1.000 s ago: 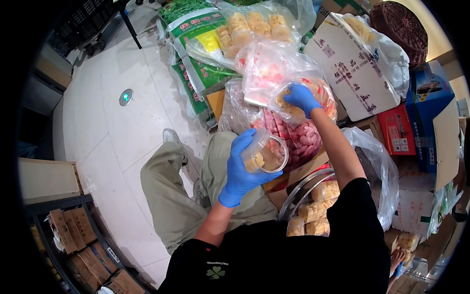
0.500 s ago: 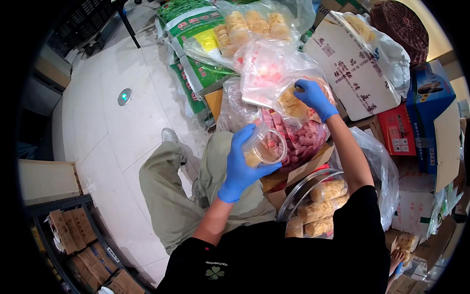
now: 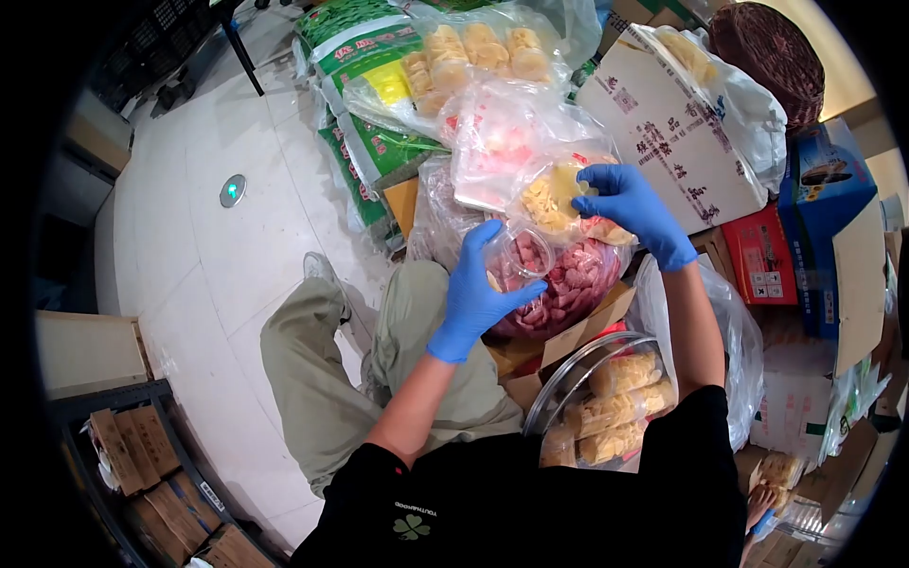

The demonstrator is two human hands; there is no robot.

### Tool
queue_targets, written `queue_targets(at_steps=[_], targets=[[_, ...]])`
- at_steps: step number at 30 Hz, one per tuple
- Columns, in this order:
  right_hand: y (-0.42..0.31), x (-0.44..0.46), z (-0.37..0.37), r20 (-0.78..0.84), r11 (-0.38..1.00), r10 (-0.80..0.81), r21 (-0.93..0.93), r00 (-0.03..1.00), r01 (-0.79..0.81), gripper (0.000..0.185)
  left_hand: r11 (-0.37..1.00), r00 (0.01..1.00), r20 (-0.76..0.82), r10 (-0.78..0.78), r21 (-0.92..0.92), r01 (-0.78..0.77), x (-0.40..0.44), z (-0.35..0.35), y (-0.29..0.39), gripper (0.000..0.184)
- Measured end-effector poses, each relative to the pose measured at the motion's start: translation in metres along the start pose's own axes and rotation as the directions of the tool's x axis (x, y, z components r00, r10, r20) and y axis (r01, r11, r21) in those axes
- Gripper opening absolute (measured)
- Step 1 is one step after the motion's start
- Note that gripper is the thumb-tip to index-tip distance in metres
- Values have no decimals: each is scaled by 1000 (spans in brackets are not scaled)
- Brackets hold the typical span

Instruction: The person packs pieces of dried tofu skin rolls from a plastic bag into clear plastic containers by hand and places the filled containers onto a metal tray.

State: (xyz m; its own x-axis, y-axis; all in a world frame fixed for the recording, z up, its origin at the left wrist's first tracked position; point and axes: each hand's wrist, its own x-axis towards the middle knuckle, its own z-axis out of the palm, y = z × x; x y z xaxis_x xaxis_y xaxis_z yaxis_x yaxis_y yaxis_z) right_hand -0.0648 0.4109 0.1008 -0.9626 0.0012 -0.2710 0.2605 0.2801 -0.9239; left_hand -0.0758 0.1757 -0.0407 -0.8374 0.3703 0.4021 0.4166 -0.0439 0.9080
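My left hand (image 3: 476, 295), in a blue glove, is wrapped round a clear plastic jar (image 3: 524, 256) with its round mouth facing up. My right hand (image 3: 636, 210), also gloved, pinches a thin pale yellow slice (image 3: 567, 180) between thumb and fingers. Directly under it, a clear bag of yellow slices (image 3: 542, 203) lies open. Below both hands, a large clear bag of pinkish-red wrapped pieces (image 3: 579, 282) sits in a cardboard box (image 3: 606, 320). How much the jar contains is hard to make out.
By my right side, a round metal tray (image 3: 547, 402) holds several filled jars (image 3: 615, 409). More filled jars (image 3: 485, 49) rest on green sacks (image 3: 365, 38). A white box (image 3: 663, 133) and a blue box (image 3: 828, 208) stand right. Another person's hand (image 3: 760, 506) shows lower right.
My right hand has moved slightly down and its fingers now show a yellow slice between them. My left hand has moved up with the jar, closer to the bag of slices.
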Motion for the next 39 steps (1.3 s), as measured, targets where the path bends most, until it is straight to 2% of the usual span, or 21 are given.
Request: queue_targets(at_steps=[2,3,5,6,8,12,16,17,21,23,25,26,28,29,31,32,34,35,36,37,39], targets=[[-13,-9,11,-23,1000,-2,-20,1000,2,30,1000,1000,-17,-5,-31,4,-2,2,-2,98],[-19,-17,18,48,972,-105,-207,993,112,30,998,1000,-27,-10,-62,8,-4,4,-2,98],[-29,-20,31,211,791,-301,-489,930,367,29,997,999,-32,-22,-69,20,-5,3,4,97],[-32,-22,38,210,792,-301,-488,930,367,29,997,999,-37,-34,-75,31,-6,1,9,96],[-36,-26,52,286,643,-391,-596,875,482,31,996,998,-57,-28,-91,23,-7,-2,19,96],[-47,-42,74,297,591,-462,-599,836,540,38,980,995,-95,8,-199,-27,-10,-6,28,97],[-63,-54,76,287,657,-465,-523,838,544,38,982,988,-135,71,-163,-93,-12,-10,34,98],[-66,-58,78,287,656,-465,-523,837,544,38,981,977,-161,141,-110,-160,-12,-11,33,98],[-73,-68,90,238,546,-565,-610,790,574,32,957,936,-206,286,9,-291,-13,-17,41,98],[-74,-70,90,244,485,-607,-640,756,596,29,965,948,-187,260,11,-262,-12,-21,51,98],[-75,-70,87,337,406,-593,-659,731,633,27,973,958,-169,230,14,-231,-12,-22,53,99],[-77,-71,88,336,407,-593,-659,732,633,27,958,937,-214,275,-19,-285,-13,-21,49,99],[-81,-72,91,462,414,-473,-635,750,652,29,940,913,-259,315,-50,-339,-13,-20,44,98],[-78,-73,93,460,416,-473,-635,751,651,29,935,909,-245,338,-27,-354,-14,-22,41,99],[-71,-74,96,507,306,-519,-641,688,703,31,930,907,-224,357,-8,-368,-15,-30,43,99],[-70,-74,97,504,309,-518,-642,691,701,31,951,938,-158,308,38,-306,-16,-35,44,99],[-70,-72,96,487,359,-542,-603,685,713,28,967,964,-93,249,88,-241,-16,-36,45,99],[-71,-70,93,487,361,-542,-602,685,713,28,946,935,-149,322,73,-314,-14,-33,43,101],[-71,-67,86,354,489,-608,-539,711,686,26,920,897,-204,392,62,-388,-13,-32,42,102],[-72,-64,78,210,602,-646,-452,734,658,24,920,898,-203,390,62,-386,-15,-36,44,102],[-54,-45,53,-127,770,-593,-376,795,515,23,983,984,-156,91,-147,-114,-21,-48,48,108]])
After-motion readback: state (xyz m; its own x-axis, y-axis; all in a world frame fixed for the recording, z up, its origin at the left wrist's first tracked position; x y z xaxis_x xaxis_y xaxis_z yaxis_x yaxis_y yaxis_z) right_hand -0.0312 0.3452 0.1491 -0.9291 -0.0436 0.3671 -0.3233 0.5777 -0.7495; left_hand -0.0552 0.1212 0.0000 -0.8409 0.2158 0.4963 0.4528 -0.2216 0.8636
